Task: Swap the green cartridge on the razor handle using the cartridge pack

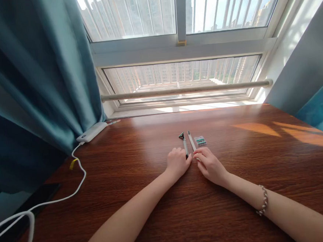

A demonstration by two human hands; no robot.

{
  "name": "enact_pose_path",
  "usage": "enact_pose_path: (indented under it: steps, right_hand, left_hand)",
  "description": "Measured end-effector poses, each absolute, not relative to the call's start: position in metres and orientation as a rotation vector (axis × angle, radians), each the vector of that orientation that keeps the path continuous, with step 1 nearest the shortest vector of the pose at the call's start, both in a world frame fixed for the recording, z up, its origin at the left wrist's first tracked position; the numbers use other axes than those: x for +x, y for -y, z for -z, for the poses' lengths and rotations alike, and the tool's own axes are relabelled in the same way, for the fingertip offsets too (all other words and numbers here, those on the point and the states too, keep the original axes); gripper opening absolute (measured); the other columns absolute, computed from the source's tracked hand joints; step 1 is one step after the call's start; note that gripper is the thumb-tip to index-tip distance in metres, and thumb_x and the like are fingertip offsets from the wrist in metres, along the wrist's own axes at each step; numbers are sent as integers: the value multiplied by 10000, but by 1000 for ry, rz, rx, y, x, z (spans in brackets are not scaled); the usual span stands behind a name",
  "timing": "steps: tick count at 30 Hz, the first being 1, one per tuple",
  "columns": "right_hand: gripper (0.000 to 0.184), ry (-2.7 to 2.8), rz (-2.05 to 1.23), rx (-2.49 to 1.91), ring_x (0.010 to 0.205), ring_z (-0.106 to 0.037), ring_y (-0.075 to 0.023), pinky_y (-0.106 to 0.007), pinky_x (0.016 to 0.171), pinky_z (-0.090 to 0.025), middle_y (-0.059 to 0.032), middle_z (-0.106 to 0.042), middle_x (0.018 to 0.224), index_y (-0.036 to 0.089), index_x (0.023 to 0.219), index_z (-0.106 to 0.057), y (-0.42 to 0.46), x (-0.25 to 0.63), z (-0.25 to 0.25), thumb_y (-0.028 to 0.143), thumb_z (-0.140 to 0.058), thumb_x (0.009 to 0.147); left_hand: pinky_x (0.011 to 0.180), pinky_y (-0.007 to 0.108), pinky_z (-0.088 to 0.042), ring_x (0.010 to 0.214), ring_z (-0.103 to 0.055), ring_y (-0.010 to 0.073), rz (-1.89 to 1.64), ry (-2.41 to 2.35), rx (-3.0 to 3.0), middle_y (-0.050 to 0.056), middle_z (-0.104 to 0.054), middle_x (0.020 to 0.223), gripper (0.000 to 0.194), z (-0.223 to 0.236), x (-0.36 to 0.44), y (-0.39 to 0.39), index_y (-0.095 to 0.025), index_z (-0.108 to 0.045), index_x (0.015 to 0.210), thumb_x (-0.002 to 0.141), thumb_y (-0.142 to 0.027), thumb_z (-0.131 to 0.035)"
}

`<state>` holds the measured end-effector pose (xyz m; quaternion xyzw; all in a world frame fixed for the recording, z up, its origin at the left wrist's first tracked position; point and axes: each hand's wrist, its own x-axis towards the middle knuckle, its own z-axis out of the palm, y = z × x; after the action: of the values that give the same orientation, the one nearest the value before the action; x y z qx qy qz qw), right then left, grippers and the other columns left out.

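The left hand [178, 162] curls against a razor [185, 144] at its one o'clock, grip unclear; the right hand [211, 164] pinches a toothbrush [191, 140] at its eleven o'clock.

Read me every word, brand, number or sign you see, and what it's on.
No text is readable in this view.
Razor and slim white stick: none legible.
Small pack: any print is too small to read.
White device: dark mark, too small to make out.
Yellow tag: nothing legible.
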<state>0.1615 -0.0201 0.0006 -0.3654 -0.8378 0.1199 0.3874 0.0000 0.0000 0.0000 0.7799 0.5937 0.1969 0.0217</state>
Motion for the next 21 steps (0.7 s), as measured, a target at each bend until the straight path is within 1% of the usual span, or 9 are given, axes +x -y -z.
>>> enact_pose_path:
  steps: [3,6,10,12,14,16,18,19,21]
  right_hand:
    - [235,2143,-318,-920,1001,-448,-223,-403,885,-404,-96,-517,1008,182,910,-550,20,161,0,56,-425,756]
    - [208,2092,-410,-906,997,-460,-218,-398,889,-404,-89,-536,1002,188,896,-564,21,163,-1,83,-442,764]
    - [182,1992,-474,-944,945,-511,-204,-379,846,-433,-79,-564,963,193,932,-562,22,166,-4,165,-422,820]
    - [207,1888,-612,-977,903,-544,-194,-358,805,-455,-77,-579,953,189,987,-550,23,168,-7,229,-395,856]
    - [250,1733,-868,-968,882,-566,-189,-343,787,-464,-73,-597,950,183,1028,-541,25,168,-11,299,-384,872]
    - [281,1568,-1092,-925,877,-574,-185,-338,802,-458,-67,-609,932,177,1031,-544,28,167,-14,347,-384,873]
    - [270,1475,-1165,-899,835,-579,-170,-318,793,-459,-51,-612,869,175,974,-562,32,164,-16,362,-397,869]
    - [259,1443,-1184,-894,775,-583,-156,-299,746,-474,-39,-607,832,179,941,-567,34,162,-16,365,-402,867]
    - [244,1402,-1233,-892,597,-558,-120,-253,564,-486,-17,-582,773,192,905,-559,38,159,-15,377,-405,864]
  left_hand:
    - [698,321,-365,804,-521,225,-627,-1838,2364,104,-587,778,297,0,0,-1,-148,-595,710,809,-359,-411]
    - [675,307,-360,751,-521,206,-694,-1832,2274,90,-571,732,294,-5,-2,-2,-143,-578,696,824,-319,-381]
    - [624,272,-347,661,-486,159,-837,-1706,2166,41,-525,682,362,-17,-4,6,-160,-512,670,874,-342,-274]
    - [598,248,-348,626,-467,135,-884,-1566,2129,15,-500,655,398,-22,-1,16,-166,-476,661,891,-369,-223]
    - [586,228,-356,604,-460,116,-898,-1403,2099,0,-484,633,423,-23,5,27,-164,-457,653,898,-388,-194]
    - [580,222,-364,586,-447,104,-897,-1216,2026,-4,-473,623,435,-22,12,37,-158,-448,642,898,-403,-197]
    - [568,227,-365,575,-432,103,-887,-939,1770,0,-455,607,421,-18,19,43,-148,-440,627,882,-431,-261]
    - [556,230,-369,562,-433,102,-867,-874,1709,2,-454,597,424,-16,22,45,-144,-440,626,877,-442,-272]
    - [547,237,-391,557,-463,107,-843,-800,1596,9,-476,612,383,-13,25,44,-134,-466,703,864,-448,-316]
